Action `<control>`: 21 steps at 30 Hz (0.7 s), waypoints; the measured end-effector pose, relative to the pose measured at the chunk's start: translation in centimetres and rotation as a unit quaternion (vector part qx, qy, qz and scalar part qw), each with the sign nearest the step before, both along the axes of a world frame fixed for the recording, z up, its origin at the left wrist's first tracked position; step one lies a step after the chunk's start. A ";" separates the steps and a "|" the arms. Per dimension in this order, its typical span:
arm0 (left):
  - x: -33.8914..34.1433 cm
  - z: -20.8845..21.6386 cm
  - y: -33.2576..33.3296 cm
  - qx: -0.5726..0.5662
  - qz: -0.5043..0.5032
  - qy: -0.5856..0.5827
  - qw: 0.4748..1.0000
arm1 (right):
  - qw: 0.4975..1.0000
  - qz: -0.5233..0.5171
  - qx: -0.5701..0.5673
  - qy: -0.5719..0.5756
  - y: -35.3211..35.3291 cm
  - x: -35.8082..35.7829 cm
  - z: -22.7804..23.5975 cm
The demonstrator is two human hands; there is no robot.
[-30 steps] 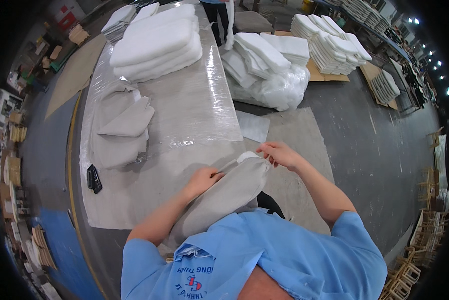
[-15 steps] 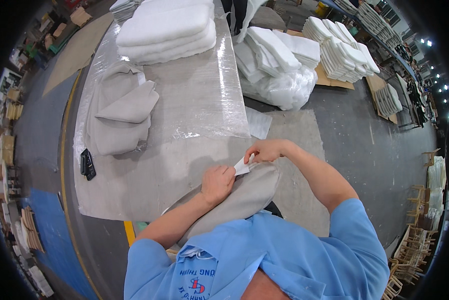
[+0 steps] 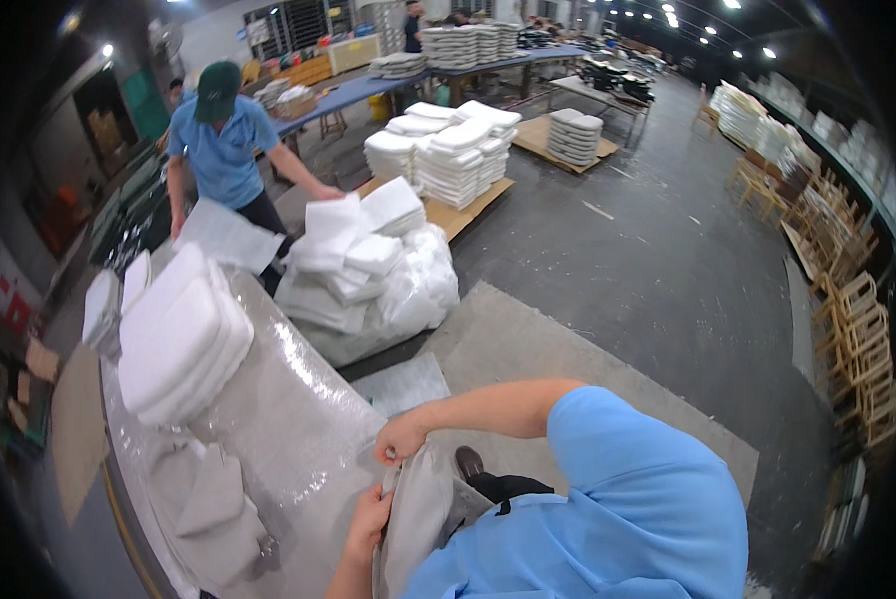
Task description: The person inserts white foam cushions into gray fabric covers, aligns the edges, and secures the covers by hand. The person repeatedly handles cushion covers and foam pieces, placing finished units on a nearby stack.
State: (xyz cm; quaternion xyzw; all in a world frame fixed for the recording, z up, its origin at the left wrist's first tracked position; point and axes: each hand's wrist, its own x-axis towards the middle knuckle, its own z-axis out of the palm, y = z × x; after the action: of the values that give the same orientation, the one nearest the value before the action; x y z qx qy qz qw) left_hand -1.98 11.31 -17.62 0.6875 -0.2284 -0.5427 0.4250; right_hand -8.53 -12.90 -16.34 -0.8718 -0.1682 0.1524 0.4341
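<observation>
A light grey fabric cushion cover point(image 3: 418, 504) rests against my body at the table's near edge, looking filled out. My right hand point(image 3: 400, 439) bends down over its upper end, fingers pinched on the edge. Just below, my left hand point(image 3: 370, 514) grips the same edge with the thumb along it. A small pale bit of edge point(image 3: 389, 479) shows between the two hands. More grey fabric covers point(image 3: 203, 509) lie loosely folded on the plastic-covered table point(image 3: 308, 419), left of my hands.
White padding slabs point(image 3: 183, 334) are stacked at the table's far end. Beyond it, a co-worker point(image 3: 223, 150) in a blue shirt handles a white sheet point(image 3: 230, 236) beside a bagged pile of padding point(image 3: 368, 275). Cushion stacks point(image 3: 448, 160) stand on cardboard; wooden chair frames point(image 3: 857, 334) line the right.
My view has swung up and to the right, bringing the co-worker and the far hall into sight. Both hands stay on the cover's edge; less of the white strip between them shows now.
</observation>
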 end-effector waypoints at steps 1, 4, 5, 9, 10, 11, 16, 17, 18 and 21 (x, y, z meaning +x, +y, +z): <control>0.4 0.5 -0.7 0.056 0.005 0.128 0.990 | 0.998 -0.027 0.032 0.050 0.3 0.0 -0.1; -1.0 1.6 -2.8 0.010 -0.031 0.103 0.994 | 0.984 -0.083 0.064 0.146 0.4 -0.6 0.0; -0.5 0.9 -2.4 -0.059 -0.004 -0.016 0.998 | 0.989 -0.064 0.026 0.131 1.3 0.8 1.3; -2.2 1.4 -1.2 -0.155 -0.083 -0.454 0.874 | 0.957 -0.122 0.048 0.260 0.1 -0.6 1.9; -2.9 1.5 -1.0 -0.141 -0.080 -0.483 0.860 | 0.944 -0.132 0.070 0.294 -0.1 -0.8 2.1; -3.5 1.5 -0.9 -0.126 -0.077 -0.513 0.845 | 0.941 -0.114 0.057 0.314 -0.2 -0.7 2.2; -4.6 2.1 -0.8 -0.127 -0.071 -0.565 0.812 | 0.918 -0.076 0.036 0.389 -0.5 -0.3 2.4; -4.6 2.2 -0.7 -0.125 -0.074 -0.574 0.806 | 0.913 -0.063 0.039 0.401 -0.5 -0.1 2.5; -4.6 2.3 -0.6 -0.123 -0.078 -0.582 0.800 | 0.908 -0.051 0.043 0.413 -0.6 -0.1 2.6; -4.8 2.5 -0.8 -0.127 -0.078 -0.580 0.801 | 0.906 -0.028 0.064 0.418 -0.9 -0.2 2.8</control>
State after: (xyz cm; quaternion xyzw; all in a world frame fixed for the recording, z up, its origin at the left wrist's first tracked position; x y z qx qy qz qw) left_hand -6.76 10.55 -15.13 0.7936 -0.5520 -0.0394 0.2529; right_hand -8.69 -13.82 -13.51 -0.7026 0.0443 0.4797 0.5237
